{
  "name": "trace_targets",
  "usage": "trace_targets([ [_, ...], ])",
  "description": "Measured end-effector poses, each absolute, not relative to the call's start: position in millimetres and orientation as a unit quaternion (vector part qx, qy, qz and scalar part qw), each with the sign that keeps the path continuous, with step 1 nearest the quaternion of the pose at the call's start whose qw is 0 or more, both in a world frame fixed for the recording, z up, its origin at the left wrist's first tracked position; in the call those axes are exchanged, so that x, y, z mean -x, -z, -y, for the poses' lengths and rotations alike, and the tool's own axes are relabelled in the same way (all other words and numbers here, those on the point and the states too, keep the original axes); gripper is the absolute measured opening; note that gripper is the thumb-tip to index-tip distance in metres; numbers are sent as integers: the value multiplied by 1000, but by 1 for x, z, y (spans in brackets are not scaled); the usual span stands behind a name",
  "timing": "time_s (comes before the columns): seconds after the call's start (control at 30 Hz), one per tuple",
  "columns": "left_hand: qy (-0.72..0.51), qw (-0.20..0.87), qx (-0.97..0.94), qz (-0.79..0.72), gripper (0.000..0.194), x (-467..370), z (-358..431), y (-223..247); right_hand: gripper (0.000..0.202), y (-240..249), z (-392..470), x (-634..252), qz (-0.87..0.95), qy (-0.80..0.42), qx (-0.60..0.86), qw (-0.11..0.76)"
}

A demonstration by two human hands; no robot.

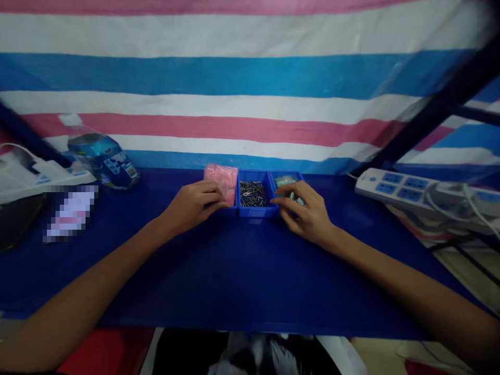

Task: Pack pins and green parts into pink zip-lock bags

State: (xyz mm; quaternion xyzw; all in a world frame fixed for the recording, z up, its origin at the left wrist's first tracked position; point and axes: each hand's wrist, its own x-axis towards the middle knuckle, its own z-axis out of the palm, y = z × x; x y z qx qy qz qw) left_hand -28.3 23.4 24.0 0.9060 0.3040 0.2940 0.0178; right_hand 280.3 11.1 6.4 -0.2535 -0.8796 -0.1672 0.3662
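Blue bins (pixel 257 212) — hands (pixel 193 204) (pixel 308 211) at near edges.

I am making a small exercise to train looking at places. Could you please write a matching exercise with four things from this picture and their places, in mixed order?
1. screws
2. bottle
3. right hand
4. pink plastic

A. at the right bin
B. in the left bin
C. in the middle bin
D. left of all three bins

Pairs: 1-C, 2-D, 3-A, 4-B
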Motion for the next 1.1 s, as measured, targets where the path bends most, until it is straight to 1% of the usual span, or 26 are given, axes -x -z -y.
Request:
trace_targets([
  [0.13, -265, -50, -913, -306, 21, 25, -20, -20, 23, 8, 0, -300, 886, 224, 232, 334],
  [0.23, -252, -85, -919, -291, 16, 23, -18, -19, 22, 7, 5, -298, 880, 243, 245, 326],
  [0.3, -265, -115, -917, -276, 11, 22, -16, -20, 21, 4, 9, -291, 873, 241, 269, 328],
  [0.37, -292, -160, -906, -261, 10, 20, -12, -22, 22, 1, 15, -281, 867, 217, 290, 343],
  [0.43, -322, -210, -892, -238, 13, 16, -6, -24, 24, -2, 25, -272, 863, 165, 299, 372],
  [0.5, -334, -252, -884, -207, 15, 12, 1, -26, 25, -5, 35, -265, 868, 117, 279, 393],
  [0.53, -331, -265, -885, -191, 16, 10, 4, -26, 25, -6, 40, -263, 877, 112, 254, 392],
  [0.67, -296, -276, -901, -157, 14, 6, 10, -24, 25, -9, 50, -266, 908, 190, 123, 352],
  [0.7, -292, -275, -903, -157, 13, 6, 10, -23, 28, -10, 50, -268, 910, 183, 116, 353],
  [0.73, -290, -274, -903, -156, 13, 6, 10, -21, 30, -11, 50, -270, 909, 148, 134, 366],
  [0.77, -294, -270, -903, -157, 13, 6, 10, -21, 34, -12, 50, -271, 901, 86, 172, 389],
  [0.83, -330, -226, -899, -177, 12, 4, 11, -21, 43, -16, 52, -270, 854, -86, 263, 440],
  [0.87, -356, -172, -896, -203, 11, 2, 14, -21, 47, -17, 54, -268, 824, -169, 290, 456],
  [0.93, -397, 1, -879, -265, 14, -3, 21, -25, 53, -20, 58, -265, 786, -291, 293, 459],
  [1.0, -388, 201, -851, -290, 24, -10, 29, -29, 58, -19, 62, -262, 791, -345, 262, 432],
  [1.03, -371, 279, -837, -289, 28, -13, 33, -30, 61, -17, 64, -262, 802, -351, 250, 413],
  [1.07, -356, 334, -825, -287, 30, -15, 37, -32, 64, -15, 65, -261, 817, -348, 241, 391],
  [1.1, -343, 364, -817, -287, 29, -17, 40, -32, 68, -12, 66, -261, 831, -340, 237, 371],
])
